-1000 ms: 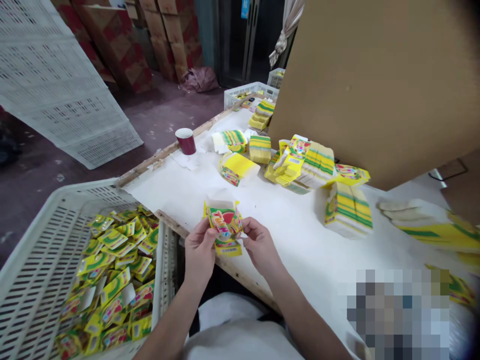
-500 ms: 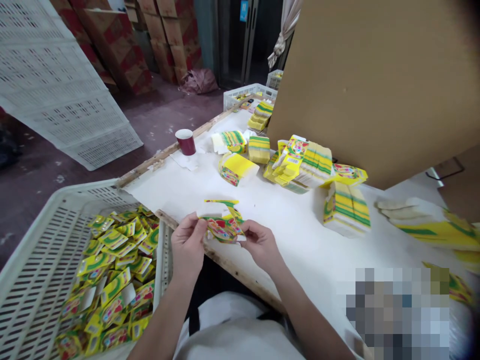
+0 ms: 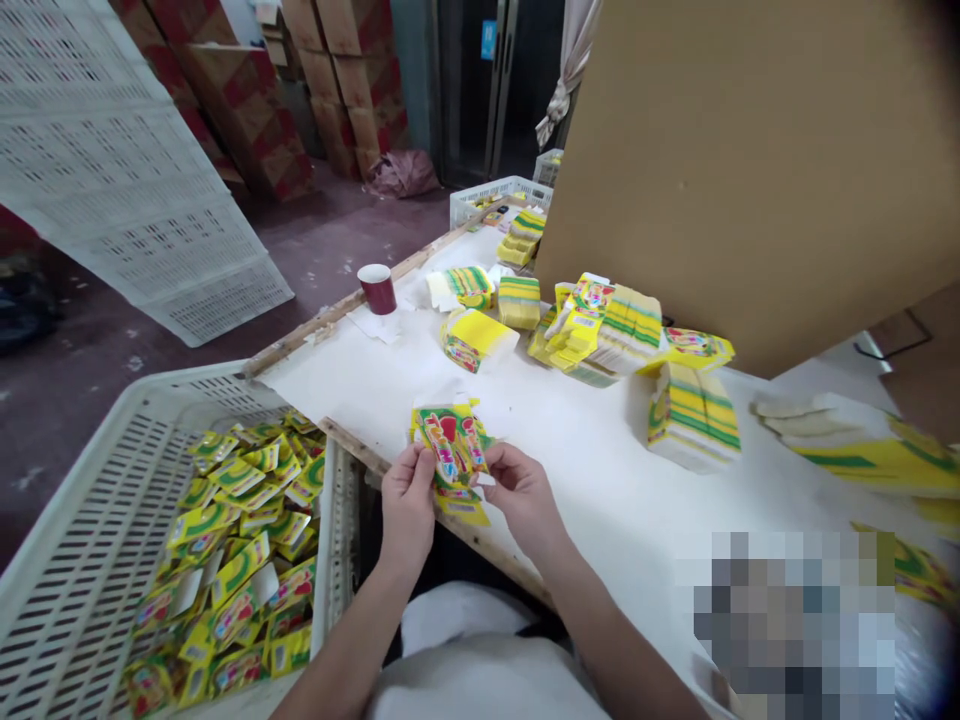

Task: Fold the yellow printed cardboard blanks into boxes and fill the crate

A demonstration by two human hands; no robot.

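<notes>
Over the near edge of the white table, a printed yellow and green carton is held between both hands. My left hand pinches its left side with thumb and fingers. At the carton's lower right, near a white flap, my right hand is closed on it. The printed face with red hearts points up, and a yellow flap hangs below toward me. Beyond the hands, a loose yellow carton lies on the table, beside a bundle of flat cartons.
A white plastic crate at the left holds many folded yellow cartons. A maroon cup stands by the table's left edge. More carton stacks lie at right before a large cardboard sheet. The lower right is pixelated.
The carton has turned so its printed face shows more fully, with a flap now hanging below. My left hand has moved right, closer to my right hand. The view has shifted slightly.
</notes>
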